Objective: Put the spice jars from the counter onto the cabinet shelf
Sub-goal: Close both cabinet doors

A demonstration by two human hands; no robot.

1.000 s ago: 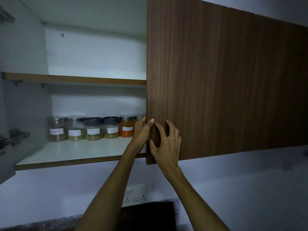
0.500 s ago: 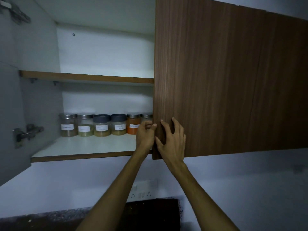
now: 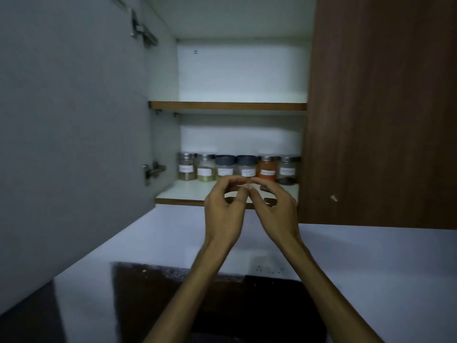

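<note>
My left hand [image 3: 223,214] and right hand [image 3: 274,211] have come off the wooden door [image 3: 380,115], fingers loosely curled, tips touching, holding nothing. Beyond them six spice jars [image 3: 238,168] stand in a row on the lower shelf [image 3: 188,194]; stowing looks finished.

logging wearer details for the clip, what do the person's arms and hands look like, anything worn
Both forearms are bare up to the bottom edge of the picture, no sleeves in view. The left hand and right hand wear no gloves; no rings, watch or bracelets show in this dim light.
</note>
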